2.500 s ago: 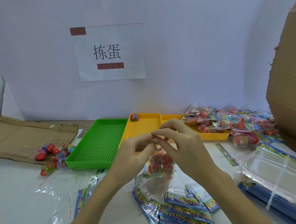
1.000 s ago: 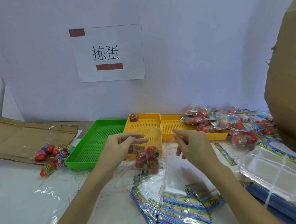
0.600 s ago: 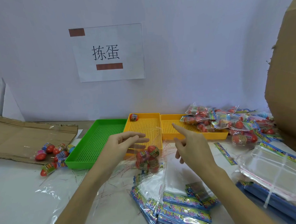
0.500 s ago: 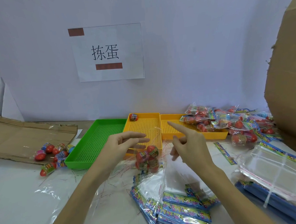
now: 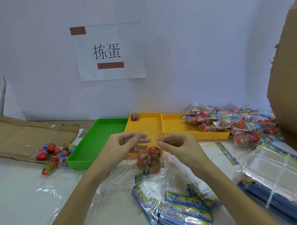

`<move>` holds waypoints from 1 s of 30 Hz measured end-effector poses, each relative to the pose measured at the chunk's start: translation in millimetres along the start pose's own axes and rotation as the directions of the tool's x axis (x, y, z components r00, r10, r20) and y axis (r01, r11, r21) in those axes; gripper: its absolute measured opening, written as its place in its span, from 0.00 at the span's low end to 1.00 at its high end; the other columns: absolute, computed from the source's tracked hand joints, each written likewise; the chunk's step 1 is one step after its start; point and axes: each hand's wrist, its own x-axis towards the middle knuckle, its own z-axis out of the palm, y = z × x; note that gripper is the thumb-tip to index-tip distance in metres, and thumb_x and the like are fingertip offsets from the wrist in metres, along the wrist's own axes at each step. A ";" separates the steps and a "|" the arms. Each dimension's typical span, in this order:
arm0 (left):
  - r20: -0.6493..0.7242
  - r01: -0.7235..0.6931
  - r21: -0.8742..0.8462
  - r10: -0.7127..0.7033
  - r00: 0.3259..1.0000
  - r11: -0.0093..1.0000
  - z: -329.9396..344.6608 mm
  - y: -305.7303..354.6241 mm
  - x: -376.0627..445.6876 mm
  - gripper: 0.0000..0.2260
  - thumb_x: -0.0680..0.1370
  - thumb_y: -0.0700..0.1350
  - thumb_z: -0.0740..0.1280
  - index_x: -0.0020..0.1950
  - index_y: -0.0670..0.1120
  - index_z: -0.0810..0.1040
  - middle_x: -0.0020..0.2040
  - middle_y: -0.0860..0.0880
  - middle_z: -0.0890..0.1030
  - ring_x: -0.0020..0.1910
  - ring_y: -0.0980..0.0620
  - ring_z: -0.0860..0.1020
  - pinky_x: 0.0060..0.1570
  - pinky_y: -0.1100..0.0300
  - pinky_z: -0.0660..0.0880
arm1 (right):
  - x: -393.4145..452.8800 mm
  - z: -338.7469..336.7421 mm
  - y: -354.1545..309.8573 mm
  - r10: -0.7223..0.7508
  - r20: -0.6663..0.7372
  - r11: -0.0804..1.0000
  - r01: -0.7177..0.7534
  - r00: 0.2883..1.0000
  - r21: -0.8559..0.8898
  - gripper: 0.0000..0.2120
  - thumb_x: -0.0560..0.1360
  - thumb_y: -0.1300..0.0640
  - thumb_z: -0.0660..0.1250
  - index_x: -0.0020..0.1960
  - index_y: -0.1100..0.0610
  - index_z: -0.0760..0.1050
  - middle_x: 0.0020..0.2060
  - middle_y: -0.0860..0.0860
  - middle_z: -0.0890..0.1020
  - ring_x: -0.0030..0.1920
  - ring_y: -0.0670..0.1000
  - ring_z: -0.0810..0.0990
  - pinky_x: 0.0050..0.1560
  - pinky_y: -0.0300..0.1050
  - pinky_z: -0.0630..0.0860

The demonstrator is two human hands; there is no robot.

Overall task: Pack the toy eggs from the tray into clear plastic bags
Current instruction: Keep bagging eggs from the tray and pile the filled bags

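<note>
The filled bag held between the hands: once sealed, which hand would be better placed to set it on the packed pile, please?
Probably the right hand: the packed pile lies on its side, while the left hand would have to cross over. Both pinch the bag.

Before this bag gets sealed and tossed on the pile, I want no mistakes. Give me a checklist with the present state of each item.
1. Left hand pinches the top edge of the clear plastic bag: ok.
2. Right hand pinches that same edge: ok.
3. Red toy eggs with printed wrappers sit low inside the bag: ok.
4. Bag mouth sealed: cannot tell, the film is too clear.
5. Middle yellow perforated tray emptied: not ok, one wrapped egg is in its far left corner.
6. Pile of filled bags on the right has room: ok.
</note>
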 end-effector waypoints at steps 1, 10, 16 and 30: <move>0.012 0.013 -0.010 -0.013 1.000 1.000 -1.9 -0.8 0.1 0.19 0.80 0.58 0.67 0.62 0.46 0.85 0.56 0.49 0.88 0.56 0.48 0.87 0.55 0.60 0.83 | -0.4 0.8 1.4 -0.009 -0.026 1.000 0.009 1.000 0.018 0.02 0.75 0.54 0.77 0.47 0.52 0.88 0.41 0.47 0.87 0.42 0.43 0.84 0.42 0.33 0.78; 0.041 0.041 -0.053 -0.038 0.998 0.998 -15.6 -7.2 -1.8 0.09 0.78 0.45 0.74 0.56 0.46 0.89 0.56 0.45 0.88 0.58 0.46 0.86 0.56 0.60 0.82 | -1.3 3.2 1.9 0.010 -0.026 0.999 -0.009 1.000 0.051 0.07 0.79 0.63 0.72 0.51 0.54 0.88 0.43 0.49 0.88 0.46 0.49 0.86 0.45 0.40 0.83; -0.100 0.060 -0.133 -0.074 0.992 0.989 -12.9 -10.5 0.5 0.08 0.74 0.44 0.75 0.51 0.44 0.90 0.51 0.42 0.88 0.53 0.43 0.87 0.49 0.60 0.84 | 0.6 -5.2 -2.2 -0.040 -0.007 0.996 0.040 0.999 0.080 0.07 0.78 0.64 0.73 0.52 0.55 0.88 0.40 0.53 0.88 0.42 0.50 0.85 0.45 0.39 0.81; -0.110 -0.136 -0.140 0.121 0.986 0.981 -16.5 -3.4 -1.1 0.09 0.72 0.43 0.76 0.51 0.47 0.90 0.50 0.41 0.88 0.50 0.41 0.88 0.51 0.56 0.84 | 3.3 -21.9 -7.8 -0.174 0.089 0.972 0.156 0.981 0.178 0.09 0.79 0.63 0.71 0.51 0.52 0.88 0.47 0.53 0.88 0.50 0.52 0.86 0.53 0.37 0.80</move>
